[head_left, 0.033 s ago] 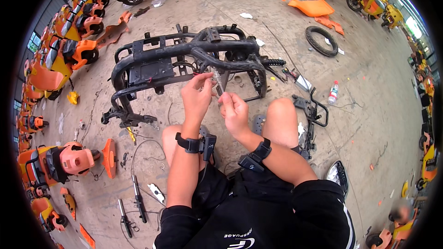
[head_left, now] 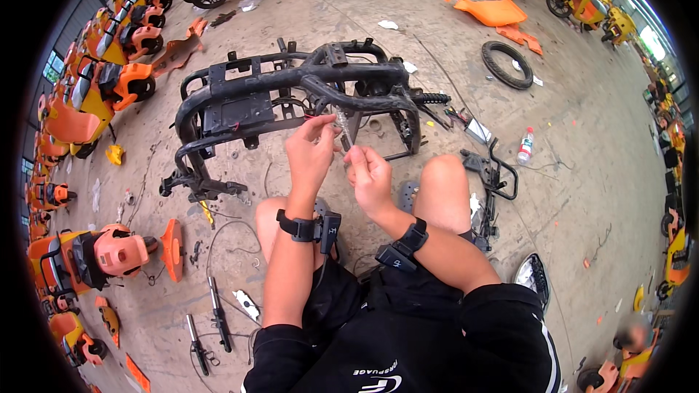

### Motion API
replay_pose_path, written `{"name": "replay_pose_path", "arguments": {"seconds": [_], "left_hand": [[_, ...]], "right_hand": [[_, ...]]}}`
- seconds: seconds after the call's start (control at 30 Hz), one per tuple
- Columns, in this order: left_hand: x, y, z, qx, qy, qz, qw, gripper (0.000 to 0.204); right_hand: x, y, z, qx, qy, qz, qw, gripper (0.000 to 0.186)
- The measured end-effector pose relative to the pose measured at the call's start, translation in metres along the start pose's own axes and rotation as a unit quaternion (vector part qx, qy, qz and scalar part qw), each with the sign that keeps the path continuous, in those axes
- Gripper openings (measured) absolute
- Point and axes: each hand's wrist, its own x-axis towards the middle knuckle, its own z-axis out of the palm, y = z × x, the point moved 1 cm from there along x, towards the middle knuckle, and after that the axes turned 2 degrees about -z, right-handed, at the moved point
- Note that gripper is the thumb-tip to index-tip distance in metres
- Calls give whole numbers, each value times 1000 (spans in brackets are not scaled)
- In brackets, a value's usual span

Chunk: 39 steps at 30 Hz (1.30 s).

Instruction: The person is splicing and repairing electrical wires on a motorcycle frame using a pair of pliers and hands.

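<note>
My left hand (head_left: 309, 153) and my right hand (head_left: 371, 180) meet in front of a bare black scooter frame (head_left: 251, 86), which lies across the floor before me. Between them runs a thin silvery rod (head_left: 346, 131), ribbed like a spring or a thread toward its upper end. The thumb and fingers of my right hand are closed on its lower end. My left fingers pinch close beside its upper part; whether they grip the rod itself is hard to see. My knees are bent on either side of my arms.
A black shock absorber (head_left: 431, 99) sticks out at the frame's right. Beyond it lie a tyre (head_left: 507, 65), an orange panel (head_left: 488, 9) and a plastic bottle (head_left: 526, 145). Two fork tubes (head_left: 218, 314) rest at lower left, a headlamp (head_left: 533, 282) at right. Scooters (head_left: 116, 94) line the left.
</note>
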Motion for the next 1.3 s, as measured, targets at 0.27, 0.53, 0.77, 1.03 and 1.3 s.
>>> {"name": "replay_pose_path", "arguments": {"seconds": [0.27, 0.53, 0.77, 1.03, 1.3], "left_hand": [[-2, 8, -3, 11, -4, -15, 1000, 18], [-1, 7, 0, 1, 5, -23, 1000, 18], [2, 0, -2, -62, -15, -28, 998, 15], [4, -1, -4, -61, -5, -27, 998, 17], [6, -13, -4, -76, -15, -12, 997, 19]], "right_hand": [[-1, -1, 1, 8, -2, 15, 1000, 29], [0, 1, 0, 14, -9, 4, 1000, 29], [-1, 1, 0, -5, -3, 6, 1000, 29], [-1, -4, 3, -9, -7, 5, 1000, 28], [1, 2, 0, -3, -4, -1, 1000, 28]]}}
